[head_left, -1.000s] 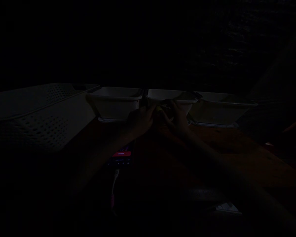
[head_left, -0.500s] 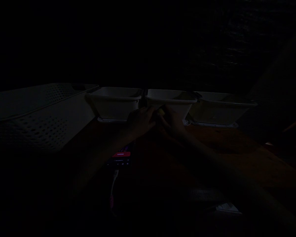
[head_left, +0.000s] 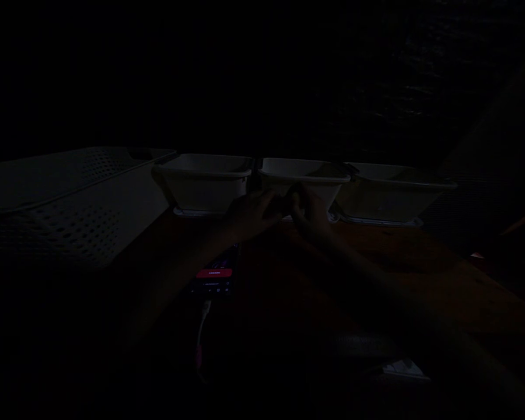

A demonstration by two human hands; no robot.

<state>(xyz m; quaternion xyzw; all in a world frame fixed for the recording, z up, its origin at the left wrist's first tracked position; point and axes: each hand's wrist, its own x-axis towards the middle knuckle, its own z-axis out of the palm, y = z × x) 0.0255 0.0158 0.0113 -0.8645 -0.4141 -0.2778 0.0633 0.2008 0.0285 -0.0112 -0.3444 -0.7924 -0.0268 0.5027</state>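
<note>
The scene is very dark. My left hand (head_left: 252, 214) and my right hand (head_left: 311, 212) come together in front of the middle white bin (head_left: 319, 185). Both have their fingers bent inward and pinched close. Something small may be between the fingertips, but the gloom and the fingers hide it. Below my left forearm lies a lit phone (head_left: 214, 273) with a red band on its screen, and a white cable (head_left: 202, 321) runs from its lower end.
White bins stand in a row at the back, one left (head_left: 205, 189) and one right (head_left: 382, 198). At far left is a large white perforated basket (head_left: 140, 210). A brown wooden tabletop (head_left: 402, 256) spreads below. A pale flat object (head_left: 405, 370) lies near the front.
My right hand has turned slightly, its fingers curling in more. A small yellowish thing seen between the hands earlier is now mostly hidden. The left hand shifts slightly; bins and phone stay put.
</note>
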